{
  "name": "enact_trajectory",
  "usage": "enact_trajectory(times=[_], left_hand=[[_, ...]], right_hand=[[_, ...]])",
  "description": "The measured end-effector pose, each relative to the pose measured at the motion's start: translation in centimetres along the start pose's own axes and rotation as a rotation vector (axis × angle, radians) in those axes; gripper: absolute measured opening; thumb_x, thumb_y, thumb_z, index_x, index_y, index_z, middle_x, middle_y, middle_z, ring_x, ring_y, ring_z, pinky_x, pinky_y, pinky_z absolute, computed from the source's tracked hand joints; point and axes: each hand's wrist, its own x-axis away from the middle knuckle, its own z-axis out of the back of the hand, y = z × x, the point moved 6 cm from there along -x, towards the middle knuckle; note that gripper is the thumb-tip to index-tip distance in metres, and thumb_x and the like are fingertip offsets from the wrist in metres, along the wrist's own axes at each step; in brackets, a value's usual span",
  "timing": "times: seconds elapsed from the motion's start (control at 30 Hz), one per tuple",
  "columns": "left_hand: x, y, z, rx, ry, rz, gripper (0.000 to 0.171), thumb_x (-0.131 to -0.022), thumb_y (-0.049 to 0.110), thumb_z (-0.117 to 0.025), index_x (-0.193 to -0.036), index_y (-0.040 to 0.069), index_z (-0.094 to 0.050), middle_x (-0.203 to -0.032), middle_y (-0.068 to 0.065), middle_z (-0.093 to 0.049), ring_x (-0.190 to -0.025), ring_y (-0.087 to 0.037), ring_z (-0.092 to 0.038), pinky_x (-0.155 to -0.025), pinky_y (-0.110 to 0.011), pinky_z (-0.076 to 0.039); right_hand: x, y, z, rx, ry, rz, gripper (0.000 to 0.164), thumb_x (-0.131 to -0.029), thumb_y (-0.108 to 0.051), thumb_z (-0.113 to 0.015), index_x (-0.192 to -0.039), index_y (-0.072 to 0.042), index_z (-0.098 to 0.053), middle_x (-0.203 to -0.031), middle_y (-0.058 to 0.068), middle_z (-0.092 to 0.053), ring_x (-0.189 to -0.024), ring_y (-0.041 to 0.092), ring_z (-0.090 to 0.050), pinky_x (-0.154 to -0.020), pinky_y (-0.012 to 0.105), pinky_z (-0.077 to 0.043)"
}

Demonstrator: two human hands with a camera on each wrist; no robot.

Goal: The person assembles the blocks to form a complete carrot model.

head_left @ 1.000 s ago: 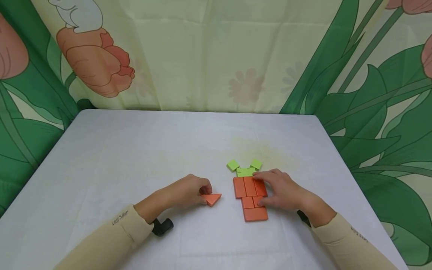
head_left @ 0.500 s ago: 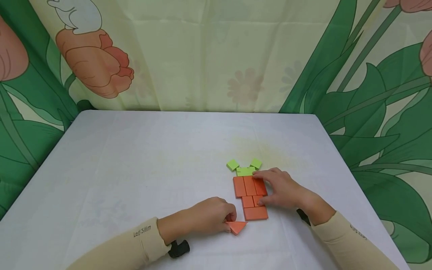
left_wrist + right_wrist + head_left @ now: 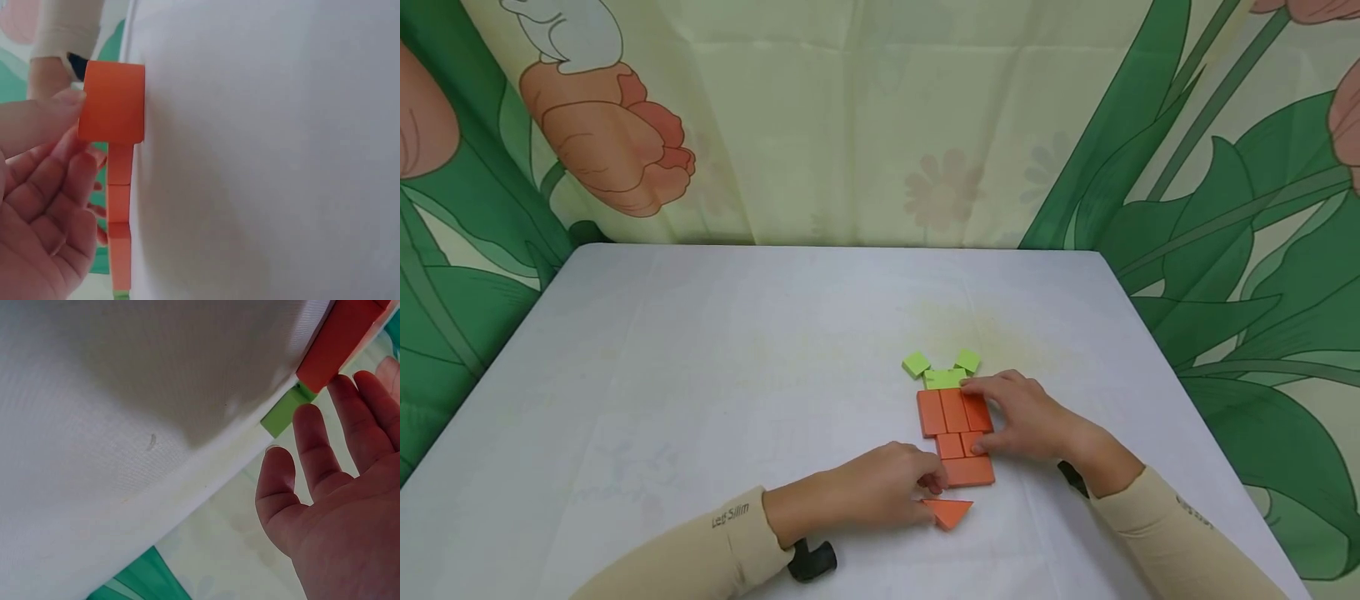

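Note:
An orange triangular block (image 3: 952, 513) lies just below the long orange block at the figure's bottom end. My left hand (image 3: 880, 485) holds it by its left corner; in the left wrist view the thumb (image 3: 47, 119) is against its edge and the other fingers are curled behind. Several orange blocks (image 3: 955, 410) form a stepped figure, topped by green pieces (image 3: 944, 380). My right hand (image 3: 1030, 419) rests at the figure's right side, index fingertip by the top right corner and thumb on a small orange block. The right wrist view shows its other fingers loosely extended beside the blocks.
A white cloth covers the table (image 3: 737, 333). Behind it hangs a printed curtain (image 3: 820, 125) with leaves and flowers. Black wrist cameras sit at both cuffs, the left one (image 3: 812, 560) close to the tabletop.
My left hand has carried the triangular block right and toward me, from left of the figure to just below it. The right hand has stayed on the figure.

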Motion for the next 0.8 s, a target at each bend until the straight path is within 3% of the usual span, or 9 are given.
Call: enact_trajectory(times=[0.1, 0.23, 0.43, 0.8], left_hand=[[0.1, 0.0, 0.1, 0.111, 0.012, -0.024, 0.019, -0.087, 0.007, -0.078, -0.103, 0.011, -0.069, -0.092, 0.015, -0.065, -0.086, 0.006, -0.059, -0.080, -0.010, -0.047], [-0.1, 0.3, -0.1, 0.164, 0.021, -0.049, 0.018, -0.086, 0.002, -0.077, -0.100, 0.010, -0.069, -0.089, 0.015, -0.063, -0.080, 0.008, -0.057, -0.075, -0.008, -0.047], [-0.5, 0.8, -0.4, 0.132, 0.040, -0.044, 0.019, -0.085, 0.002, -0.079, -0.098, 0.012, -0.069, -0.086, 0.016, -0.062, -0.077, 0.007, -0.055, -0.072, -0.007, -0.046], [-1.7, 1.5, -0.4, 0.071, 0.134, 0.000, 0.017, -0.084, 0.004, -0.081, -0.094, 0.011, -0.069, -0.083, 0.014, -0.064, -0.073, 0.007, -0.054, -0.069, -0.006, -0.044]], right_hand=[[0.0, 0.0, 0.1, 0.004, 0.001, -0.005, 0.070, -0.077, -0.026, -0.088, -0.138, -0.006, -0.058, -0.137, 0.007, -0.058, -0.124, 0.031, -0.045, -0.100, 0.056, -0.036], [0.0, -0.1, 0.3, 0.007, 0.007, 0.008, 0.070, -0.077, -0.027, -0.088, -0.137, -0.006, -0.059, -0.136, 0.007, -0.059, -0.122, 0.032, -0.046, -0.098, 0.057, -0.037], [0.1, -0.1, 0.3, 0.006, 0.013, 0.021, 0.070, -0.077, -0.028, -0.088, -0.137, -0.006, -0.059, -0.136, 0.007, -0.059, -0.123, 0.032, -0.046, -0.098, 0.058, -0.036], [-0.1, 0.1, 0.2, 0.000, 0.007, 0.018, 0.070, -0.077, -0.028, -0.088, -0.137, -0.006, -0.060, -0.136, 0.007, -0.060, -0.122, 0.032, -0.047, -0.098, 0.057, -0.037]])
